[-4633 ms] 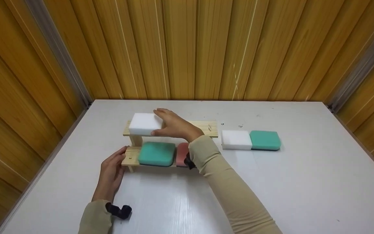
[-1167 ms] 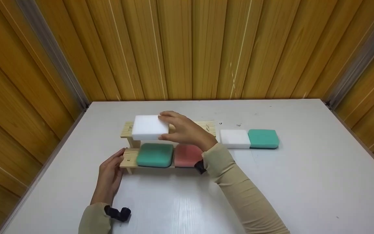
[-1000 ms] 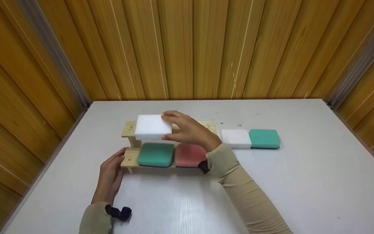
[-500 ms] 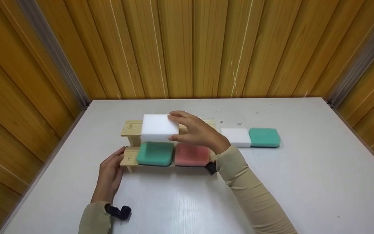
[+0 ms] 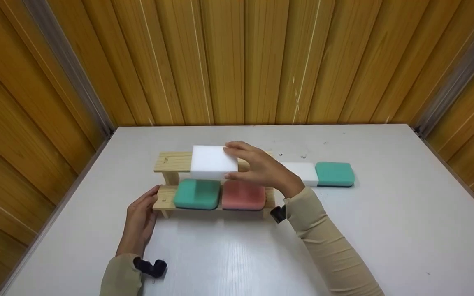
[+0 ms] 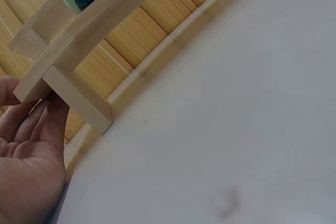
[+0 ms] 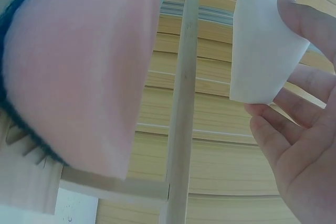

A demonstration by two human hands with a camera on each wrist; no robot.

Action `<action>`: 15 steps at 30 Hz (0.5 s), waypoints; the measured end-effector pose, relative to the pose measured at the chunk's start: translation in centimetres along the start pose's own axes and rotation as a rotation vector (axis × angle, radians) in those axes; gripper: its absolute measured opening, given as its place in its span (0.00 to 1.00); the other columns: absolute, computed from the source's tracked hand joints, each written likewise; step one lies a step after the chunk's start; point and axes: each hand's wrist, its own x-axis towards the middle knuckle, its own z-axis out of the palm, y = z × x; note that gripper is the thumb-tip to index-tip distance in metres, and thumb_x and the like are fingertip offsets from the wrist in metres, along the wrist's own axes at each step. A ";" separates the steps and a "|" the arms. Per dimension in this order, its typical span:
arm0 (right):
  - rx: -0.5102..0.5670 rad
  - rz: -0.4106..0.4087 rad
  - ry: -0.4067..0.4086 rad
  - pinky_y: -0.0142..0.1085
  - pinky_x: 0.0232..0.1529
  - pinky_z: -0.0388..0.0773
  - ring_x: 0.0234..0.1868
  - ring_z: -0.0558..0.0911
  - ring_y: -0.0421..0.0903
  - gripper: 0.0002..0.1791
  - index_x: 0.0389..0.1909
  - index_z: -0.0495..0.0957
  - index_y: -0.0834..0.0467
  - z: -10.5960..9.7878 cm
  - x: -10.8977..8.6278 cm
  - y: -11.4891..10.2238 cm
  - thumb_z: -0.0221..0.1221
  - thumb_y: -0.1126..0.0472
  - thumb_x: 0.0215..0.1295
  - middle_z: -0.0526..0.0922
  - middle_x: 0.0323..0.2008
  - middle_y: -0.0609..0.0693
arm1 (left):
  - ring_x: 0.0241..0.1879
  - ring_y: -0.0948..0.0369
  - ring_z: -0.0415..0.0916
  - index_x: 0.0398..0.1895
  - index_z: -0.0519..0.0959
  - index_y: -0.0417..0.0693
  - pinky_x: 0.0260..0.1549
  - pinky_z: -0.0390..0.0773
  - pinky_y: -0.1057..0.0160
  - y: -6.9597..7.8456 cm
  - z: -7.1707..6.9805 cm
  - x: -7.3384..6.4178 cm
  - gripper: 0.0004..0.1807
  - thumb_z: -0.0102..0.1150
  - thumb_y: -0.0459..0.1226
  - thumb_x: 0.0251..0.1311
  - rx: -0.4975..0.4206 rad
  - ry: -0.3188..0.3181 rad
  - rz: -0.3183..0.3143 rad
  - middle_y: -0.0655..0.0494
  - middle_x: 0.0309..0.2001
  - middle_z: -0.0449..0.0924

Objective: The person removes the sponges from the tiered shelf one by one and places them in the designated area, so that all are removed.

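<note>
Finding: the right grip (image 5: 261, 166) pinches the white block (image 5: 212, 160) by its right end only, thumb against fingers, holding it clear of the wooden rack (image 5: 172, 162), in front of the upper tier. The left grip (image 5: 140, 213) is closed on the left end of the lower tier. Principal risk, in this inspector's judgement: a slack pinch could let the unsupported end droop or the block drop onto the green sponge (image 5: 198, 193) or red sponge (image 5: 243, 195) beneath. A low carry to the right could knock the red sponge; a tug by the left grip could skew the rack. Compared with the frame 4.6 seconds earlier, the block is off the upper tier's left end, which is now exposed, and further right; the red sponge is less hidden, and the left grip's position is essentially unchanged.
</note>
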 end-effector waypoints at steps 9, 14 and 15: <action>0.013 -0.019 0.001 0.47 0.70 0.67 0.70 0.66 0.51 0.37 0.68 0.66 0.59 -0.7 -1.0 0.8 0.66 0.53 0.59 0.67 0.69 0.53 | 0.71 0.60 0.59 0.70 0.62 0.40 0.61 0.73 0.72 0.2 0.1 0.1 0.26 0.44 0.28 0.67 -0.029 -0.004 -0.009 0.51 0.73 0.59; -0.005 -0.031 -0.001 0.48 0.70 0.67 0.70 0.66 0.52 0.38 0.68 0.66 0.60 -0.9 -1.6 1.2 0.66 0.52 0.59 0.67 0.69 0.54 | 0.71 0.60 0.60 0.70 0.62 0.40 0.61 0.73 0.72 0.2 0.2 0.2 0.27 0.45 0.27 0.67 -0.034 -0.002 -0.008 0.51 0.73 0.59; -0.008 -0.033 -0.001 0.48 0.70 0.67 0.69 0.66 0.52 0.37 0.68 0.66 0.60 -0.9 -1.8 1.3 0.66 0.53 0.59 0.67 0.69 0.54 | 0.71 0.60 0.60 0.70 0.62 0.40 0.61 0.73 0.72 0.2 0.2 0.2 0.27 0.45 0.27 0.67 -0.032 -0.001 -0.007 0.51 0.72 0.60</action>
